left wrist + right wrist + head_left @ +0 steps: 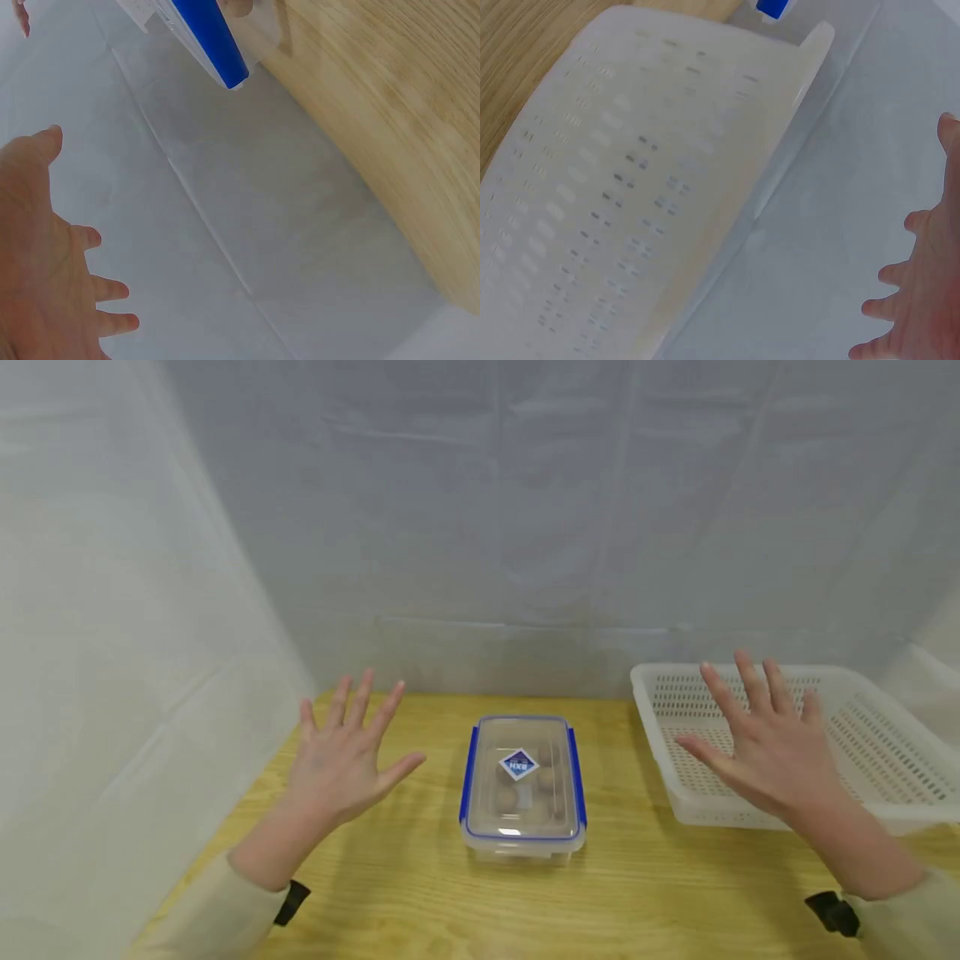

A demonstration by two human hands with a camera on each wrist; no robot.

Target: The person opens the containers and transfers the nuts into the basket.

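Between the two hands, a clear plastic food container (540, 814) with blue side latches stands on the table, its lid on. Several round brownish things show dimly through the lid; their kind is hard to tell. My left hand (341, 768) is raised to the container's left, fingers spread, holding nothing. On the other side my right hand (780, 760) is likewise raised with spread fingers, in front of a white perforated plastic basket (667, 777) and empty. In the left wrist view a blue latch (214, 37) of the container shows at the top.
The wooden table (420, 902) lies under everything. A pale sheet (480, 527) hangs behind it, and another white sheet (112, 652) runs along the left side. The basket takes up the table's right part, near the back.
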